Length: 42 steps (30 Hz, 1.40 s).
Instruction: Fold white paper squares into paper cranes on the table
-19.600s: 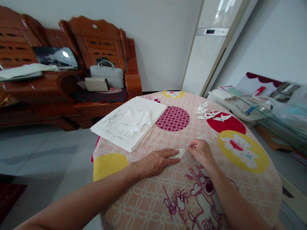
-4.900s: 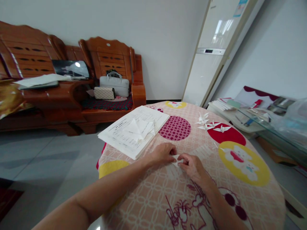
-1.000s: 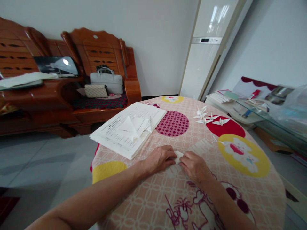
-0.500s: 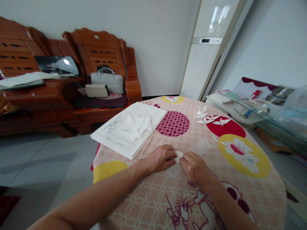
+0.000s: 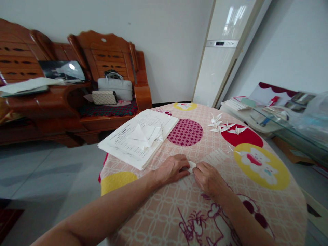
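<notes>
A small folded white paper (image 5: 191,166) lies on the patterned tablecloth (image 5: 179,212), pinched between both of my hands. My left hand (image 5: 172,169) has its fingers curled onto the paper's left side. My right hand (image 5: 208,177) presses its closed fingertips on the paper's right side. Most of the paper is hidden under my fingers. Several finished white paper cranes (image 5: 222,125) stand at the far right of the table, well beyond my hands.
A stack of printed sheets (image 5: 138,136) with folded white paper on top lies at the table's far left. Behind it stands a wooden sofa (image 5: 77,85) with bags. A tall white air conditioner (image 5: 220,58) and a cluttered glass shelf (image 5: 279,116) are to the right.
Over the last second my hands stay together on the small paper with only slight finger shifts. Much earlier the paper was a larger flat triangle under my spread left hand.
</notes>
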### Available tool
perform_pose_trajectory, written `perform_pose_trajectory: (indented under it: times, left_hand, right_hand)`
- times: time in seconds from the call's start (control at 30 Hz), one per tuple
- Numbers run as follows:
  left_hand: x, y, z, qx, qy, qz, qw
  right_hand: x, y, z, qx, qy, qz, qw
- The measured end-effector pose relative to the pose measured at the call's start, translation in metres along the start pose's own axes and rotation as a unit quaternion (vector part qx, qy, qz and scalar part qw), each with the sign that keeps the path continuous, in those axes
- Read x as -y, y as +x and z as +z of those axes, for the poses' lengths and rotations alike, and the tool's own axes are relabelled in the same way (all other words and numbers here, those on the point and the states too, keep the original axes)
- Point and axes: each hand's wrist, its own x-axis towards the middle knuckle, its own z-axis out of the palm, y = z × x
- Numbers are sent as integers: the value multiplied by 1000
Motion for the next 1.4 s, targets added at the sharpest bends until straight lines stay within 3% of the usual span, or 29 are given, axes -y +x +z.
perform_pose_trajectory:
  times: [0.27,0.73,0.93,1.1,1.4]
  left_hand:
    - [2,0,3,-40,-36,-25,998]
    - [-5,0,8,-85,-97,-101,986]
    - [3,-1,0,-69,-131,-126,981]
    - [10,-1,-8,-52,-168,-131,976]
    - [3,1,-2,-69,-141,-143,977]
  right_hand:
    - [-1,-2,0,-2,30,17,999]
    - [3,8,-4,-16,142,178,974]
    - [5,11,-6,20,122,177,976]
    - [4,13,-6,11,162,188,969]
    - [1,19,-1,-7,228,223,948]
